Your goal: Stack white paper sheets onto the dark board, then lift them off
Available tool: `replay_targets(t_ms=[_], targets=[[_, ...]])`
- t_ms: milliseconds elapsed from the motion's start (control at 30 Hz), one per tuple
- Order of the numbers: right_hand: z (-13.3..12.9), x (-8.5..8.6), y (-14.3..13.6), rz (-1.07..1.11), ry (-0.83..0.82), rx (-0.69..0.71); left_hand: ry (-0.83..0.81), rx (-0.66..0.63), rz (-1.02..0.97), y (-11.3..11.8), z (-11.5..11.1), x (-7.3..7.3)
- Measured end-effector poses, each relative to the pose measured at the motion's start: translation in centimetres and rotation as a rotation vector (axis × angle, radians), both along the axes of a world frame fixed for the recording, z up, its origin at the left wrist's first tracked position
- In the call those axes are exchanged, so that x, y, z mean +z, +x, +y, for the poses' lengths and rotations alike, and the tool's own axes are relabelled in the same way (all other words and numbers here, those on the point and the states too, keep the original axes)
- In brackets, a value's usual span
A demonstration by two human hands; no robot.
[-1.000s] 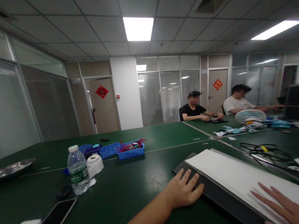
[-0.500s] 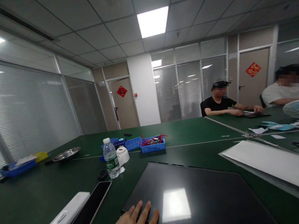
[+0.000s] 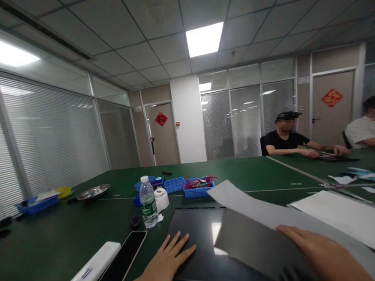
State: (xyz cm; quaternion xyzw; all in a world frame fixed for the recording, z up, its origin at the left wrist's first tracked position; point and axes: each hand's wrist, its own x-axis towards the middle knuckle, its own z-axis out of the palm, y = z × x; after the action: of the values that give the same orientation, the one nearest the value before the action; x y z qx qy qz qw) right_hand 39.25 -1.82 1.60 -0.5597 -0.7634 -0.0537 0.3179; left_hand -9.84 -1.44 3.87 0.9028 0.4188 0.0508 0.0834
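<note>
A flat black glossy panel point(image 3: 199, 251) lies on the green table point(image 3: 57, 234) right in front of me. My left hand point(image 3: 165, 268) rests flat on its near left corner, fingers spread. My right hand point(image 3: 329, 259) holds a thin grey sheet point(image 3: 253, 210) and lays it across the panel's right part, the sheet's far end lifted. A second white sheet point(image 3: 341, 215) lies on a grey board to the right.
A phone point(image 3: 123, 259) and a white box point(image 3: 93, 268) lie near my left hand. A water bottle point(image 3: 148, 202), a white round device point(image 3: 162, 197), blue bins point(image 3: 184, 185) and a metal tray point(image 3: 93, 191) stand further back. Two people sit at the far right.
My view has swung left and settled. My right hand has come into view bringing a grey sheet over the black panel. My left hand has slid further onto the panel's corner.
</note>
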Motion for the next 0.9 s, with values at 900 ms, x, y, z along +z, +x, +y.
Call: replay_targets(t_ms=[900], targets=[[5.2,-6.9,4.2,0.009,-0.286,-0.288,-0.097,0.249,-0.179,-2.8,1.7,-2.3]])
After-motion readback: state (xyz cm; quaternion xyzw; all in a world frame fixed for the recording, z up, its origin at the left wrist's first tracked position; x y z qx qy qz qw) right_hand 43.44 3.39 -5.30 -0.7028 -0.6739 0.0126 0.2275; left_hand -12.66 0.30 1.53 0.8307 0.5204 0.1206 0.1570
